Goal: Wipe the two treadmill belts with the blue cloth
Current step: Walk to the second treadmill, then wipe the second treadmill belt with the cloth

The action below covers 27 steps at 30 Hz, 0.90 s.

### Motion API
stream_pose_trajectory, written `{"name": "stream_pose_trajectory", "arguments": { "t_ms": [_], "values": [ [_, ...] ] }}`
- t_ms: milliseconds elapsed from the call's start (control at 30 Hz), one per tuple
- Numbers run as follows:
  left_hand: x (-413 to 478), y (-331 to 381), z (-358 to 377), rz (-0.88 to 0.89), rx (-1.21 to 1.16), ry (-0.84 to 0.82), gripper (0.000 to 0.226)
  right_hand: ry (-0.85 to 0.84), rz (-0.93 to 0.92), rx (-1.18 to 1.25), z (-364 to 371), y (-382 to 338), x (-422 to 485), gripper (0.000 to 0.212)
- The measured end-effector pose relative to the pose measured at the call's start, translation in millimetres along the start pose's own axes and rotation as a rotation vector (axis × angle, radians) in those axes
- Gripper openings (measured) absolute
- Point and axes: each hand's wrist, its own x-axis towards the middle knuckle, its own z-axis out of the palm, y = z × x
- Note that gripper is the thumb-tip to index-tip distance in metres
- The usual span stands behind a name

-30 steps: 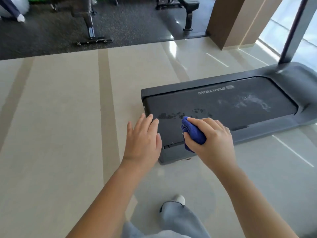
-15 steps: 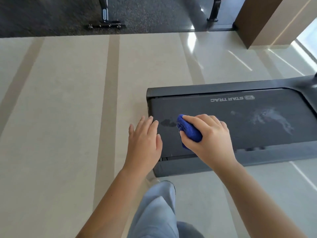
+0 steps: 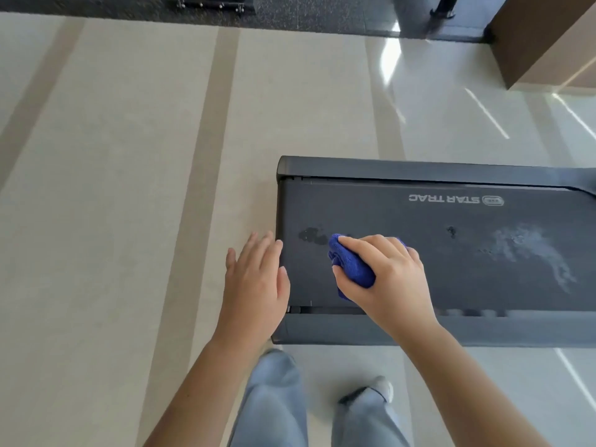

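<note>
Over the treadmill belt (image 3: 458,279), your right hand's (image 3: 390,279) curled fingers hide most of the blue cloth (image 3: 353,269); your left hand (image 3: 254,288) is flat and empty.

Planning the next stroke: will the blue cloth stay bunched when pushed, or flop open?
Probably floppy: the blue cloth is wadded in the right hand, folds bulging out. Its fuzzy nap would likely drag on the treadmill belt rather than skate. Seemingly light: one hand holds it.
</note>
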Motion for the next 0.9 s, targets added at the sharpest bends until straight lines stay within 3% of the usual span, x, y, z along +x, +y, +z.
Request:
{"name": "stream_pose_trajectory", "arguments": {
  "t_ms": [233, 367, 767, 900],
  "values": [
    [-2.3, 18.6, 70.5, -0.281, -0.006, 0.04, 0.035, -0.101, -0.124, 0.14, 38.1, 66.9, -5.2, 0.035],
    [-6.3, 8.4, 148.5, -0.407, -0.046, -0.08, 0.038, -0.153, -0.153, 0.149, 91.1, 107.2, -22.5, 0.035],
    [-1.4, -86.7, 427.9, -0.561, 0.069, -0.274, 0.048, -0.223, -0.064, 0.165, 352.5, 243.3, -82.7, 0.038],
    [-6.7, -125.7, 508.9, -0.529, 0.138, -0.358, 0.052, -0.219, -0.104, 0.173, 436.5, 280.0, -105.5, 0.038]
  ]
}}
